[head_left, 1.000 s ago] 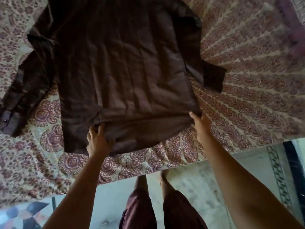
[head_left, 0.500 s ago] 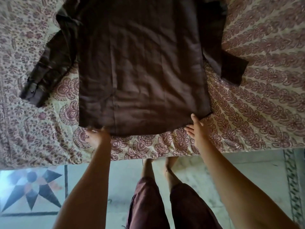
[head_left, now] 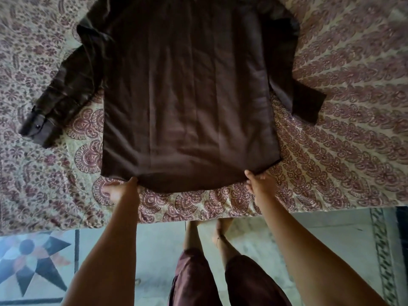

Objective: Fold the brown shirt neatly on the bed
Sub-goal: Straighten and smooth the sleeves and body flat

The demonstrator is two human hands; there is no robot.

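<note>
The brown shirt (head_left: 189,96) lies flat on the bed (head_left: 353,107), back side up, its hem toward me and its collar out of view past the top edge. One sleeve (head_left: 64,96) stretches out to the left and ends in a buttoned cuff. The other sleeve (head_left: 295,85) lies close along the right side of the body. My left hand (head_left: 120,188) pinches the hem near its left corner. My right hand (head_left: 260,182) grips the hem at its right corner. The fingertips of both hands are partly tucked under the cloth.
A cream bedspread with a maroon paisley print covers the bed, whose near edge (head_left: 198,217) runs across the frame below the hem. I stand on a pale tiled floor (head_left: 331,239) with a star pattern (head_left: 33,263) at the lower left. My legs and bare feet (head_left: 207,235) are at the bed's edge.
The hem, bunched and lifted a second ago, now lies flat and smooth near the bed's edge. Both hands pulled it toward me and lowered it.
</note>
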